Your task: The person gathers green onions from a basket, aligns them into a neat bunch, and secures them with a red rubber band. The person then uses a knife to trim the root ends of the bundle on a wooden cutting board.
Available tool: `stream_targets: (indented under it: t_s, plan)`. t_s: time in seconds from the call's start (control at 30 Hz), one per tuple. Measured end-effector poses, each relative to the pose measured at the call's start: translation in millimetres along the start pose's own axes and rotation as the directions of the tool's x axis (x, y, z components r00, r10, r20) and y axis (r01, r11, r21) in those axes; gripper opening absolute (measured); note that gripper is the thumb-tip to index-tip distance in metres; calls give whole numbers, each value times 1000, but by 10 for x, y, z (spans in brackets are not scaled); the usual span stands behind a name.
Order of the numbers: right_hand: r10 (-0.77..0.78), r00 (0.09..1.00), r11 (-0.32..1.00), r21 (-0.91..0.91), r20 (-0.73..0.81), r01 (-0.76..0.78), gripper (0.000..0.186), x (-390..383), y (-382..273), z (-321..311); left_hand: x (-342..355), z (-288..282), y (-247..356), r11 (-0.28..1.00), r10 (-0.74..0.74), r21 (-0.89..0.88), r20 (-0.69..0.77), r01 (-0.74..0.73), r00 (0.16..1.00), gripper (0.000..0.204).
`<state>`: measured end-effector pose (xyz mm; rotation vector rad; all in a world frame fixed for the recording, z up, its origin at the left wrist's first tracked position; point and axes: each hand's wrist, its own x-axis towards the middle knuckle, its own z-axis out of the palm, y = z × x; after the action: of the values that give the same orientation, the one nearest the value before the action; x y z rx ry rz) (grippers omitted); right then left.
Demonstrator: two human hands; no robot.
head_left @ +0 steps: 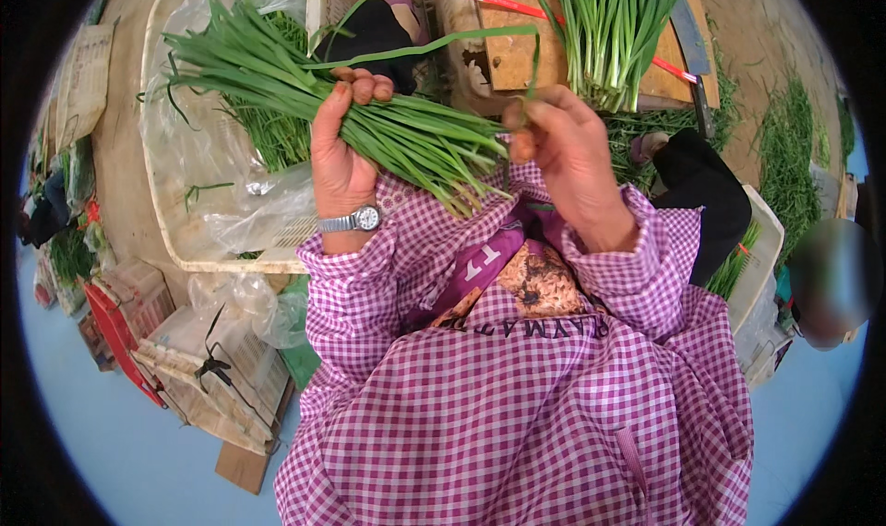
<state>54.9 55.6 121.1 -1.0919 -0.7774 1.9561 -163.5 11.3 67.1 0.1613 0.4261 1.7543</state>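
Clearly, the person's left hand [343, 157], left of centre in the upper half of the frame, is curled firmly around a thick bunch of long, flat green leaves with pale cut ends [406, 127]. Its fingers wrap over the top, with the thumb lying along the near side. The bunch slants from the upper left, where the leaf tips fan out, down to the pale ends near the centre.

Right of centre, the right hand [577, 152] has its thumb and fingertips pinched together on a single long green leaf [452, 37], which arches up and bends sharply down to that grip.

At the upper left, a cream plastic basket with a rounded rim [231, 266] holds crumpled clear plastic film [189, 171] and more green leaves [272, 138], partly behind the held bunch. At the upper right, a second green bunch with whitish stems [614, 41] lies on a tan wooden board [517, 60] across a red strip [503, 7], beside a grey metal blade [690, 37].
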Motion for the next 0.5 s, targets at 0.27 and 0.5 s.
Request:
stream_targets:
  t_s: [0.27, 0.5]
  plan:
    - [115, 993, 626, -775, -16, -84, 7, -450, -563, -1262, 2, -24, 58, 995, -3, -97, -14, 1, 1000, 13]
    - [-157, 981, 586, -789, 115, 187, 18, -550, -50, -528, 13, -51, 70, 995, -13, -102, 4, 14, 1000, 11]
